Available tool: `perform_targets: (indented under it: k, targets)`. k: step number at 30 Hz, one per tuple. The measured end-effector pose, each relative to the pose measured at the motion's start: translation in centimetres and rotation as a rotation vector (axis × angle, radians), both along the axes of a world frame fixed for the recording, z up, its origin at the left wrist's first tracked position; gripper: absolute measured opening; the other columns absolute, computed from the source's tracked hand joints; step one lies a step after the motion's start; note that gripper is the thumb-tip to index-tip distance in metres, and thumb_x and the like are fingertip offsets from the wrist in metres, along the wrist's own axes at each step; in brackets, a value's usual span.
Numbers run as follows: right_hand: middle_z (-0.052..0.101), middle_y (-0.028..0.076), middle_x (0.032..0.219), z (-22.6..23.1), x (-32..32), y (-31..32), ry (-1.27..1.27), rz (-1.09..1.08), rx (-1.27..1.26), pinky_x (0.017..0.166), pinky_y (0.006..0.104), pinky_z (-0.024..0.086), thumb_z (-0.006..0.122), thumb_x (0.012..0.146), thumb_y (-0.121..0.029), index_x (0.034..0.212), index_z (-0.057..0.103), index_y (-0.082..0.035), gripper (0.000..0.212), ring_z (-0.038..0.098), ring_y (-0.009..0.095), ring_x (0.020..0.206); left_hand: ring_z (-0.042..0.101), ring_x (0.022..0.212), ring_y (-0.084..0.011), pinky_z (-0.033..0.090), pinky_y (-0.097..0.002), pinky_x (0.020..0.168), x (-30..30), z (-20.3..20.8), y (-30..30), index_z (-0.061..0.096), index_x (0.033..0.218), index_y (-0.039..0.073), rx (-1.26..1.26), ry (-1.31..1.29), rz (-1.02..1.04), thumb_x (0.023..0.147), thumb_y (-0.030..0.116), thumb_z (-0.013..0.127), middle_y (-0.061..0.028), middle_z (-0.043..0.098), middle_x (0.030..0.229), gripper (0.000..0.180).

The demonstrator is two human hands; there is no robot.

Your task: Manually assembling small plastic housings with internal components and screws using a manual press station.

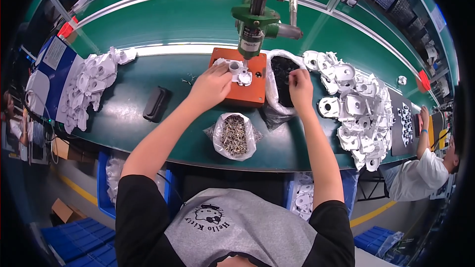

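Observation:
My left hand (212, 85) grips the edge of a white plastic part (242, 77) that lies on an orange block (241, 97). Right above that part is the tip of a green-bodied, vertically mounted power driver (250, 39), touching or nearly touching it. My right hand (300, 88) is at the right side of an open plastic bag of small black parts (282, 71), its fingers pinched together. Whatever the pinch holds, if anything, is hidden. Closer to me, a clear bag of metal screws (233, 136) stands open on the green table (193, 141).
White plastic parts are heaped at right (363, 104) and at left (91, 86), beside a blue bin (57, 69). A black oblong case (156, 104) lies left of my forearm. Few loose screws (189, 79) lie near the block. A co-worker (420, 178) sits at far right.

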State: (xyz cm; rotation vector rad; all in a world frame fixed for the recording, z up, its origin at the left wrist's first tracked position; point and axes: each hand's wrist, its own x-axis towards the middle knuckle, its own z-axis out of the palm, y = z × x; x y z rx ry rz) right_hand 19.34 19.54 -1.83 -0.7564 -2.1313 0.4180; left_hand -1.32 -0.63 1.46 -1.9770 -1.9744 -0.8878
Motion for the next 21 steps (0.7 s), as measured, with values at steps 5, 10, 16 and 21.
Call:
perform_targets:
  k: [5, 10, 16, 21]
  targets:
    - [0.06, 0.013, 0.098, 2.1, -2.6, -2.7, 0.241, 0.181, -0.118, 0.069, 0.0319, 0.051, 0.061, 0.08, -0.001, 0.089, 0.057, 0.002, 0.01, 0.062, 0.025, 0.076, 0.054, 0.113, -0.0367, 0.041, -0.0449, 0.1, 1.1, -1.4, 0.2, 0.06, 0.092, 0.004, 0.11, 0.068, 0.067, 0.075, 0.009, 0.059, -0.0233, 0.057, 0.115, 0.017]
    - [0.064, 0.013, 0.092, 3.0, -6.6, -5.1, 0.124, 0.408, -0.173, 0.075, 0.0362, 0.049, 0.064, 0.076, -0.004, 0.086, 0.062, 0.001, 0.012, 0.062, 0.031, 0.085, 0.054, 0.112, -0.0359, 0.041, -0.0447, 0.1, 0.8, -1.4, 0.0, 0.06, 0.089, 0.006, 0.134, 0.048, 0.066, 0.075, 0.01, 0.059, -0.0228, 0.058, 0.114, 0.014]
    - [0.067, 0.01, 0.088, 2.2, -7.0, -5.0, 0.106, 0.415, -0.009, 0.077, 0.0392, 0.047, 0.065, 0.072, -0.004, 0.08, 0.063, -0.001, 0.009, 0.06, 0.029, 0.084, 0.056, 0.11, -0.0353, 0.043, -0.0444, 0.098, 1.0, -1.4, 0.1, 0.058, 0.084, 0.004, 0.167, 0.022, 0.077, 0.075, 0.01, 0.058, -0.0221, 0.058, 0.113, 0.011]
    - [0.069, 0.005, 0.085, 2.6, -7.0, -5.6, 0.061, 0.423, 0.152, 0.075, 0.0366, 0.044, 0.068, 0.069, -0.006, 0.075, 0.065, -0.005, 0.006, 0.059, 0.025, 0.086, 0.056, 0.109, -0.0352, 0.043, -0.0442, 0.098, 1.0, -1.3, -0.1, 0.058, 0.085, 0.004, 0.17, 0.033, 0.084, 0.074, 0.009, 0.059, -0.0221, 0.059, 0.111, 0.012]
